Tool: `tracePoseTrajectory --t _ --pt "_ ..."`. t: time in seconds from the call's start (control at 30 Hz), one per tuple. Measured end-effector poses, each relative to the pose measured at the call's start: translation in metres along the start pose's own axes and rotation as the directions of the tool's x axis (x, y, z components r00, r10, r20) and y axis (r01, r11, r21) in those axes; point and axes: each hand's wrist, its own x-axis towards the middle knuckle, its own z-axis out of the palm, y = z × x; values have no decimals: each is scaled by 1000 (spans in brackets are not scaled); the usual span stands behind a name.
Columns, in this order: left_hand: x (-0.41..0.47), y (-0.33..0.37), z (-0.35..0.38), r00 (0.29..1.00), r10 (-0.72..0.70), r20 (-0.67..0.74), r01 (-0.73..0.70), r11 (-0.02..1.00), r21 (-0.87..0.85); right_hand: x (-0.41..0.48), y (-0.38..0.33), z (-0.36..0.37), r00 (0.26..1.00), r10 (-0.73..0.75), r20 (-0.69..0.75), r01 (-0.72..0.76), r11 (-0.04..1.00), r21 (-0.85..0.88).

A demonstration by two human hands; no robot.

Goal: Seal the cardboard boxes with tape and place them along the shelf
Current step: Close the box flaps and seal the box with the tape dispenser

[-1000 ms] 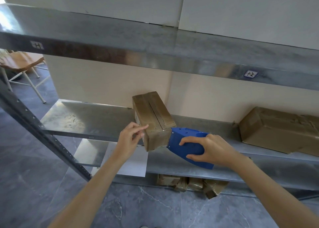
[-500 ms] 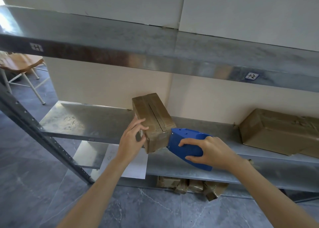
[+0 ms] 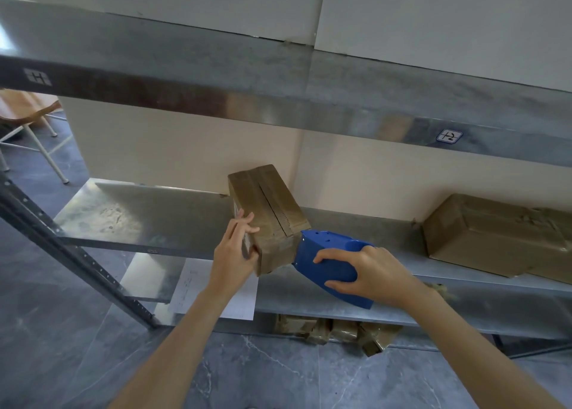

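Left hand [image 3: 235,253] has just clamped onto the box [image 3: 266,210] at the shelf [image 3: 139,216] edge, steadying it while right hand [image 3: 368,272] grips the dispenser [image 3: 328,253] against its end, so sealing looks nearly done.

At about two o'clock, a small white sticker with a blue border [image 3: 449,136] sits on the front edge of the upper shelf [image 3: 278,99]; its handwritten mark reads roughly "1-2". At about ten o'clock on the same edge, a second sticker [image 3: 37,76] shows a mark like "H" or "1-1", too blurred to settle. At about seven o'clock, a sheet of paper [image 3: 188,284] on the lower shelf [image 3: 309,300] carries faint print, too small to read.
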Motion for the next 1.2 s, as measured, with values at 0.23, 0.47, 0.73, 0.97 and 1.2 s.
tracePoseTrajectory --t 0.23,0.47,0.73,0.97,1.2 --pt "16 8 -8 986 -29 -163 31 999 9 0 2 2 1000 10 11 -10 1000 -4" --pt "-1 1 2 999 -9 -53 13 998 69 2 4 4 1000 15 8 -15 1000 7" --pt "-8 5 1 999 10 48 -13 998 63 2 7 0 999 29 -20 -29 1000 -9" --pt "-6 7 1 999 -34 30 33 999 16 -1 5 -3 1000 10 -16 -10 1000 0" --pt "0 -16 -38 988 5 157 -6 1000 9 11 -22 -10 994 -106 12 105 992 68"
